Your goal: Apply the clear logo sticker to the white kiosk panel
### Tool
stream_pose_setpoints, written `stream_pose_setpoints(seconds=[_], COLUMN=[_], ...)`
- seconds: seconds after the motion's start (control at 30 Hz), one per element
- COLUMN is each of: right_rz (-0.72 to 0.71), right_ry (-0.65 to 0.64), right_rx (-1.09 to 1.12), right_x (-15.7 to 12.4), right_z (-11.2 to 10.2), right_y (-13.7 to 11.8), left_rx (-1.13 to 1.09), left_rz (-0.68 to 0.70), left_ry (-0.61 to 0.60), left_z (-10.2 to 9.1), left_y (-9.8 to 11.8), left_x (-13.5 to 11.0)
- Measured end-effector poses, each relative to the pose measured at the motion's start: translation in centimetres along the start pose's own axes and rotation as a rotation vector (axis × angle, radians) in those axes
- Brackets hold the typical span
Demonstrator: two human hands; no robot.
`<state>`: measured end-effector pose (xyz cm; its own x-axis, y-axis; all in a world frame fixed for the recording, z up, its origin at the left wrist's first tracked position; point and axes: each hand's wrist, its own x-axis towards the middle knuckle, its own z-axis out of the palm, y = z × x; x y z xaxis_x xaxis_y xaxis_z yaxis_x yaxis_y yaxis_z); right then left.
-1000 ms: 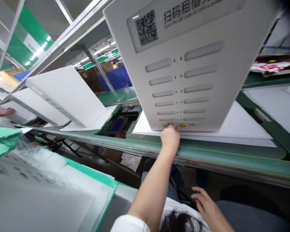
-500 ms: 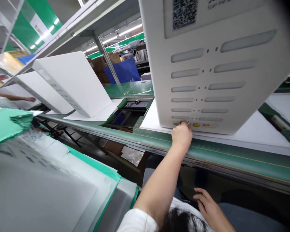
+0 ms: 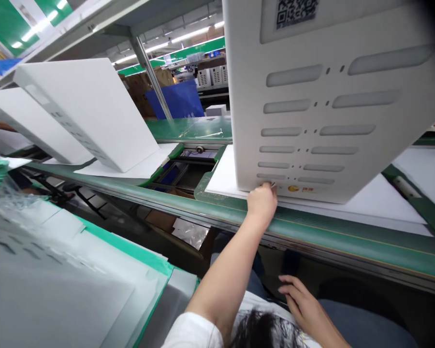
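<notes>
Stack at left: flat pale grey pieces with bright green edging (image 3: pixel 58 299), piled well apart from the hands.
Neighbouring cabinet: a plain-sided white box-shaped cabinet (image 3: pixel 90 111), standing on the counter on its own white sheet.
Left hand: the wearer's left hand (image 3: pixel 263 205) has its fingers bunched at the printed strip; from where I stand I can't tell whether they pinch anything.
Step in hand: I'd call it close fingertip work on that strip, just beside the round yellow logo (image 3: pixel 293 188).
Next move: it would seem to call for a light, steady touch along the print.
Right hand: the right hand (image 3: pixel 304 304) hangs loosely spread below the edge of the long green counter (image 3: pixel 348 240), nothing visible in it.
Slotted cabinet: the big white cabinet with rounded slots (image 3: pixel 304 113) rises above both hands on a white sheet (image 3: pixel 221 179), its bottom edge at the left fingertips, well apart from the right.
</notes>
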<state>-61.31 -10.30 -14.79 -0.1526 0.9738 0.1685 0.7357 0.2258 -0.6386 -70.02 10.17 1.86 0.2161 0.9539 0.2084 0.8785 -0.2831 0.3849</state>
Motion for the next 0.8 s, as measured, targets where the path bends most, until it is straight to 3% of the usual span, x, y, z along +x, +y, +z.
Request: stream_pose_setpoints(seconds=[0.1,0.17,0.23,0.3,0.43,0.6,0.8], right_rz=[-0.206,-0.378,-0.469,-0.454,-0.400,-0.366,-0.309], right_ry=[0.117,0.316,0.468,0.501,0.441,0.429,0.449], right_rx=[-0.044,-0.073,-0.167,-0.372,-0.784,-0.916,-0.921], right_x=[2.3,4.7,7.9,11.4,17.3,19.4,19.1], right_z=[-3.2,-5.7,-7.8,-9.0,-9.1,-8.3,-8.2], right_y=[-3.2,-4.8,-5.8,-6.2,-6.7,-7.5,-7.9], left_rx=[-0.021,-0.019,-0.039,-0.174,-0.730,-1.354,-1.528], left_rz=[-0.048,-0.112,-0.157,-0.179,-0.267,-0.242,-0.283], left_ry=[0.017,0.040,0.085,0.166,0.309,0.334,0.315], left_z=[-0.5,-1.3,-2.1,-2.5,-2.2,-2.0,-1.4], left_y=[-0.9,-2.4,-4.1,-5.6,-7.1,-7.0,-6.7], left_x=[0.1,0.0,-0.1,-0.4,-1.0,-1.0,-0.3])
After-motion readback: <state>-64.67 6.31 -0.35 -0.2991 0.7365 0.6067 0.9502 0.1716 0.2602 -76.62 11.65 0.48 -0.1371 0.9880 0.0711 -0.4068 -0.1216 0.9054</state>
